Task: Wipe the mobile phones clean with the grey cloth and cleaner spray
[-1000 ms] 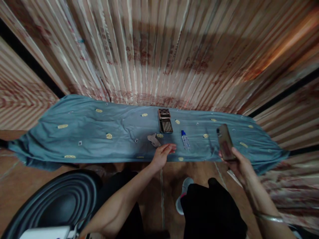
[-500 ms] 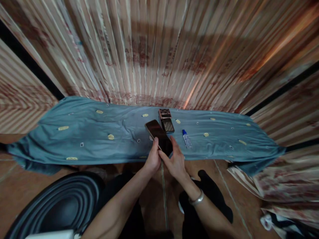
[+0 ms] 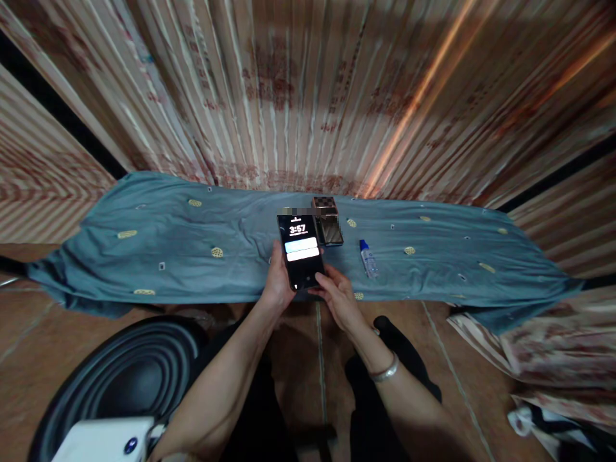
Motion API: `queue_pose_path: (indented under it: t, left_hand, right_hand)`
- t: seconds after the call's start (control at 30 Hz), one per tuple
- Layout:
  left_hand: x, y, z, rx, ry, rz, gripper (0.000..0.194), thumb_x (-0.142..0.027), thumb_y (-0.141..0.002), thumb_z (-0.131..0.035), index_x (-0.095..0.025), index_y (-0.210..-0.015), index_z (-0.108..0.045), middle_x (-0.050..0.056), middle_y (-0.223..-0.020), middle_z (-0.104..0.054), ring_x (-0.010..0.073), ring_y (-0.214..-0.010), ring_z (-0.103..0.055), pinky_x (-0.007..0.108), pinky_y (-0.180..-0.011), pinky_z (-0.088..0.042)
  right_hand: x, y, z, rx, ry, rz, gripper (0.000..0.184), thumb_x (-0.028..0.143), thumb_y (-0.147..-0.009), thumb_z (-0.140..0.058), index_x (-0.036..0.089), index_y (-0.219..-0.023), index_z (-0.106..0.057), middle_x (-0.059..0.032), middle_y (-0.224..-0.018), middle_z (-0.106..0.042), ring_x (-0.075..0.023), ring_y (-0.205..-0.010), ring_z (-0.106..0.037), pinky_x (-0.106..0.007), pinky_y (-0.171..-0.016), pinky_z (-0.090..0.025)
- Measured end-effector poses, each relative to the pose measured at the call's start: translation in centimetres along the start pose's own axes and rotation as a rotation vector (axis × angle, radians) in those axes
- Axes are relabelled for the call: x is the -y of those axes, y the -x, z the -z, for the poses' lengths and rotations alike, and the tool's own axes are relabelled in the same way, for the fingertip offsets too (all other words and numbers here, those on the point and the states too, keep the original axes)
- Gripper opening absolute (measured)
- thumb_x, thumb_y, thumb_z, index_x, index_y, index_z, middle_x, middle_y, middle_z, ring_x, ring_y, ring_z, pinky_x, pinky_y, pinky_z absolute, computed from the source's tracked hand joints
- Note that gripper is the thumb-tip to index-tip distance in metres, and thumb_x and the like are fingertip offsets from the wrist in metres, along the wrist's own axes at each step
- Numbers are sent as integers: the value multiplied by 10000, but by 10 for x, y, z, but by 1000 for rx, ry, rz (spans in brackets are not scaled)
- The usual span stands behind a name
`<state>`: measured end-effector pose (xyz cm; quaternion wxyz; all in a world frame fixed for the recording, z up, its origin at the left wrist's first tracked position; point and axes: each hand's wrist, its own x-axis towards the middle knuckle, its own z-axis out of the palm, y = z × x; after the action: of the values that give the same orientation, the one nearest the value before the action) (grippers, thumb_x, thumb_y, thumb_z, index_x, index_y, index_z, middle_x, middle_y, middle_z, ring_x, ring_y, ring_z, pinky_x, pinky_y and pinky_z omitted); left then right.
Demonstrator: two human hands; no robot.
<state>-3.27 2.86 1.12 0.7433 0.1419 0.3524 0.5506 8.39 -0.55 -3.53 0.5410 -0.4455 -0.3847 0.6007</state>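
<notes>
A black smartphone [image 3: 303,268] is held upright over the front of the cloth-covered surface, its lit screen showing 3:57 and two white bars. My left hand [image 3: 278,282] is closed around its lower left side. My right hand [image 3: 338,298] grips the lower right corner, its thumb on the glass and some fingers hidden behind. Just beyond the phone lies an open case [image 3: 332,231] with a checkered part and a dark glassy part; the phone partly covers it. To the right lies a small clear bottle [image 3: 369,262] with a blue cap.
A blue-green cloth [image 3: 250,224] with yellow patterns covers the long surface. Striped curtains [image 3: 289,96] hang behind it, with dark poles at both sides. At lower left are a black ringed stool [image 3: 139,378] and a white device [image 3: 106,439].
The phone's dark screen has lit up. The phone has turned more upright and moved slightly left. My left hand has shifted up along its side, and my right thumb now touches the screen.
</notes>
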Motion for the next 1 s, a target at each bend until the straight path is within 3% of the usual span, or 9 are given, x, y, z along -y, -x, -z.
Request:
queue_pose_path:
  t: [0.1,0.23,0.47,1.0]
  left_hand:
    - [6,-2,-2,31,-61,11,731,-598,-975,-190,-84,-1191,-663,162,-975,-766,284,-953,-730,408,-844,-577]
    - [12,-4,-1,69,-108,26,763,-672,-934,-248,-97,-1237,-647,165,-978,-766,296,-916,-736,402,-797,-588]
    - [21,-5,-5,62,-130,82,777,-584,-980,-129,-53,-1257,-625,165,-930,-770,271,-900,-741,375,-797,-586]
    - [28,-11,-5,62,-99,76,735,-637,-953,-241,-103,-1256,-646,134,-983,-772,295,-966,-725,386,-811,-592]
  right_hand:
    - [6,0,3,40,-40,-38,380,478,-659,-793,214,-922,-713,-29,-916,-755,-200,-792,-683,-302,-648,-588]
    - [9,2,9,38,-42,-51,363,424,-623,-813,221,-914,-737,-15,-887,-760,-188,-761,-677,-288,-628,-580]
    - [-2,4,21,35,-41,-62,324,342,-587,-848,221,-871,-753,6,-840,-760,-166,-734,-667,-264,-609,-566]
    - [-4,3,27,33,40,-38,370,407,-582,-841,221,-885,-736,-2,-871,-764,-202,-799,-680,-325,-677,-580]
